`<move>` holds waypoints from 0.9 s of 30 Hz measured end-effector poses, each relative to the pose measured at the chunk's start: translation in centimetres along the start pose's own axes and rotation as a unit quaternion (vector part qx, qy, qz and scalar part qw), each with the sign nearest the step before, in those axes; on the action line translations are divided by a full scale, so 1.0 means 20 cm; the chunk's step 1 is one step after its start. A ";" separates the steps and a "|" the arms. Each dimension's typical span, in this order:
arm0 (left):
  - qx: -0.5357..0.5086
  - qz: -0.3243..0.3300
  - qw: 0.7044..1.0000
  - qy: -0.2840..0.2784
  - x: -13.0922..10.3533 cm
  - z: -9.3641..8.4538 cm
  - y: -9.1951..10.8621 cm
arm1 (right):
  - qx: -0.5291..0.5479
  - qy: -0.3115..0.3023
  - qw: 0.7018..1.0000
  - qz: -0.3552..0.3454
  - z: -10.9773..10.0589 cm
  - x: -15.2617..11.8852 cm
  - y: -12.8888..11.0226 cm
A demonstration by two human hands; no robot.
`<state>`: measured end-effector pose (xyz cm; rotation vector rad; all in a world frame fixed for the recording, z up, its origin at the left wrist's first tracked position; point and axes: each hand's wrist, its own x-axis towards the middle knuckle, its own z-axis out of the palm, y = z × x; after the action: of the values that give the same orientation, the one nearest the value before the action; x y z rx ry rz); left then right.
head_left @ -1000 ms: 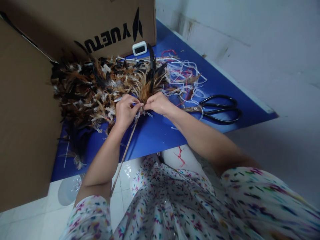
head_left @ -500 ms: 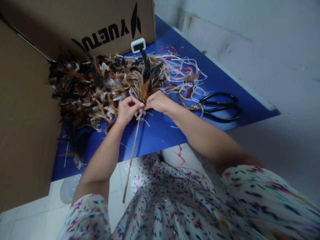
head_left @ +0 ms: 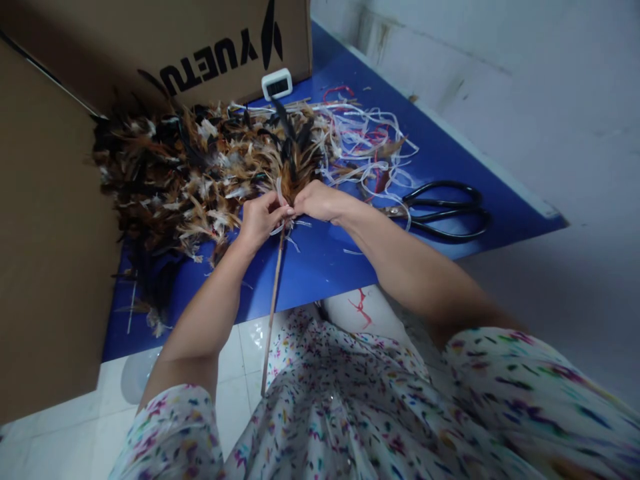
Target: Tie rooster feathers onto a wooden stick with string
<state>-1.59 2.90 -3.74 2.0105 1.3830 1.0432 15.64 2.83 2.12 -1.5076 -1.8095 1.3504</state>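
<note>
Both my hands meet over the blue table at the base of a bundle of brown and black feathers. A thin wooden stick runs down from this base, past the table edge. My left hand is closed, thumb and fingers pinching at the base, with a strip of white string beside its fingers. Knuckles up, my right hand is closed at the same spot; its fingertips are partly hidden. Short white string ends stick out below the fingers.
A wide pile of feathers covers the table's left. Tangled white and red strings lie right of the bundle, near black-handled scissors. A small white digital display stands before a cardboard box. The blue table meets the wall.
The stick's lower end has swung right, so it hangs more upright. The feather tips have dropped away from the display. My left hand has shifted slightly right; a string strip now shows above it.
</note>
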 end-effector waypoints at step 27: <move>0.155 0.110 0.981 -0.026 0.02 -0.01 0.03 | -0.045 0.031 0.993 -0.104 -0.03 0.06 0.08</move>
<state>-1.37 3.07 -3.00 2.4466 1.3880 0.8994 16.56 4.11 0.62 -1.3452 -1.9497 1.1266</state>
